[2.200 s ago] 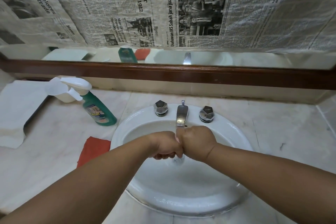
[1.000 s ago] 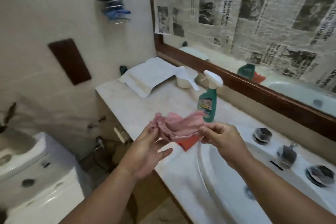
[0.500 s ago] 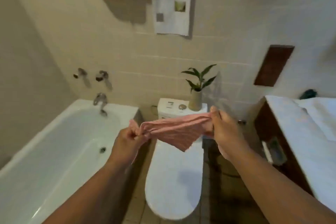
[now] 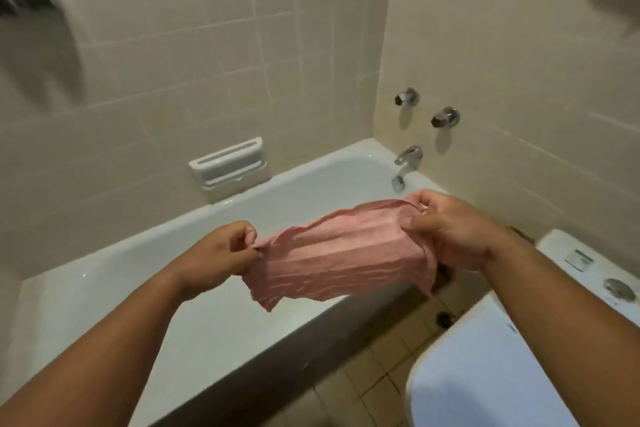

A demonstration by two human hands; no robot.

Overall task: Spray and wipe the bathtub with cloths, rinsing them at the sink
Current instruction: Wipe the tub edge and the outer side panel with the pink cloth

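Pink cloth [image 4: 346, 253] | soft, limp, likely damp | pinched at opposite edges by left hand [image 4: 218, 256], right hand [image 4: 453, 232] | bathtub [image 4: 304, 184] just beyond hands

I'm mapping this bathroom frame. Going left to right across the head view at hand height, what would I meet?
left hand → cloth, pinched at both ends → right hand → toilet tank

Pink ribbed cloth [image 4: 341, 253]; glossy white bathtub [image 4: 114, 263]; shiny metal spout [image 4: 407, 163].
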